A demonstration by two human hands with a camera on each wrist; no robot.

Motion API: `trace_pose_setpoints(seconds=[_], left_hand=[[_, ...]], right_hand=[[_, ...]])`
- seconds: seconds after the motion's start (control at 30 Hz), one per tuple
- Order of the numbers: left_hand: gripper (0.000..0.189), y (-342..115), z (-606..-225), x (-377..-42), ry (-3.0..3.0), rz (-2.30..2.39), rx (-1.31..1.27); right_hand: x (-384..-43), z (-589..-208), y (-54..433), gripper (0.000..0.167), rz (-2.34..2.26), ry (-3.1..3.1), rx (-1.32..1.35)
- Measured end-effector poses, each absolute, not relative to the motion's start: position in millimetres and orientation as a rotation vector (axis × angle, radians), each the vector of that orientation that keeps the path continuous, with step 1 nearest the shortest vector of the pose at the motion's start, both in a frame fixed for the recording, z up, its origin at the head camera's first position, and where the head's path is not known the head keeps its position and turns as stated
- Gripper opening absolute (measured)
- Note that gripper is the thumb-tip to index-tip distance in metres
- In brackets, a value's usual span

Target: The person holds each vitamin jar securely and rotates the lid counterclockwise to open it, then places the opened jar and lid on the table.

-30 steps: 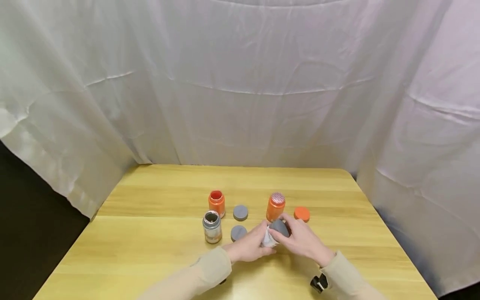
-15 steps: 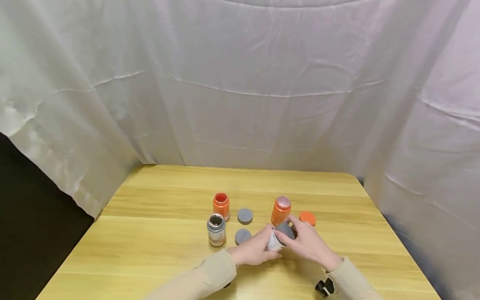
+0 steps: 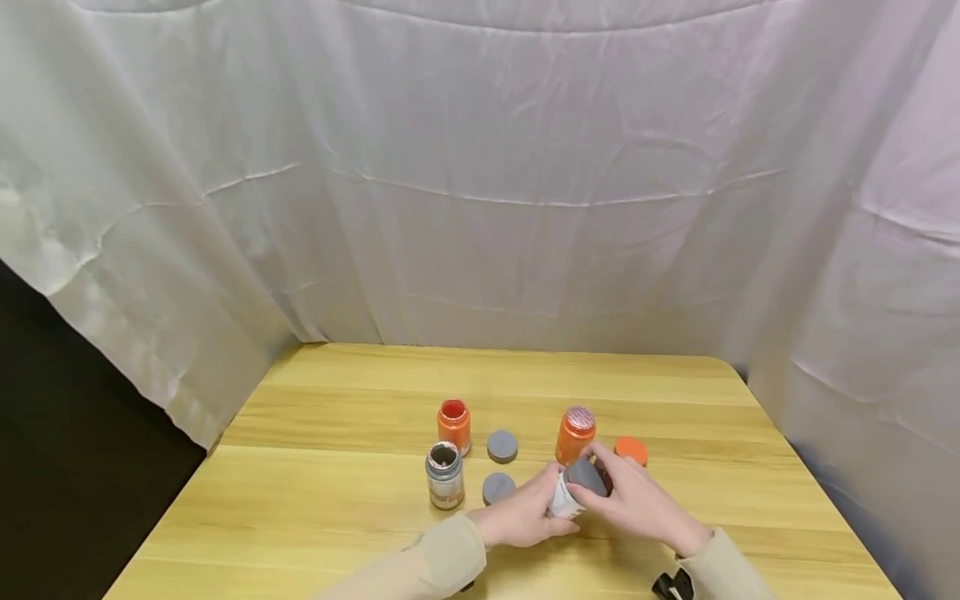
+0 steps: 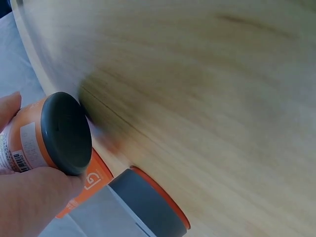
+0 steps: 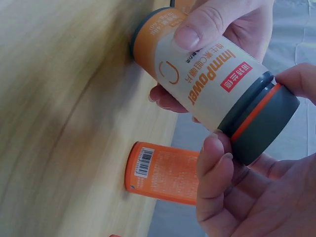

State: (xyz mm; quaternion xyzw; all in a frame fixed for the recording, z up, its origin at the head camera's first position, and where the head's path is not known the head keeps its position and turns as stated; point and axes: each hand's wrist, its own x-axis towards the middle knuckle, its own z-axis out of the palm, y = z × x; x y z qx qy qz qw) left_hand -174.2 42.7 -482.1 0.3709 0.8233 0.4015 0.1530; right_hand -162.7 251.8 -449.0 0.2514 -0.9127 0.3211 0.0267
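In the right wrist view a tilted white and orange supplement bottle [image 5: 197, 74] with "ImmPower" on its label is held above the table. My left hand [image 3: 525, 512] grips it round the body, thumb across the label. On its neck end is a dark grey cap [image 5: 269, 123] with an orange ring. The fingers and thumb of my right hand [image 3: 637, 500] are curled round that cap. The bottle's dark base [image 4: 66, 133] faces the left wrist camera. Just behind the hands stands an orange bottle [image 3: 575, 437] with a silvery seal over its mouth.
To the left, an uncapped orange bottle [image 3: 454, 429] and an uncapped grey-necked bottle [image 3: 446, 479] stand upright. Two grey caps, one farther back [image 3: 502, 447] and one nearer [image 3: 498, 488], lie beside them. An orange cap [image 3: 632, 451] lies at right. Pale curtains [image 3: 480, 250] surround the wooden table [image 3: 337, 467].
The head view has shifted, so everything appears lower and further right. Both hands keep their hold on the bottle and its cap; the standing bottles and loose caps stay in place.
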Motion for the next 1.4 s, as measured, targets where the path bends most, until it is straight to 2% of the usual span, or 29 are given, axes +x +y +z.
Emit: trace_pose_setpoints(seconds=[0.67,1.4], left_hand=[[0.061,42.6,-481.5,-174.7,2.397,1.115,1.068],[0.061,42.9,-479.4,-175.5,2.424,1.072,1.063]], right_hand=[[-167.7,-438.0,262.4,0.025,1.007,-2.781,1.116],[-172.1,-433.2,266.6,0.038,0.916,-2.720,1.240]])
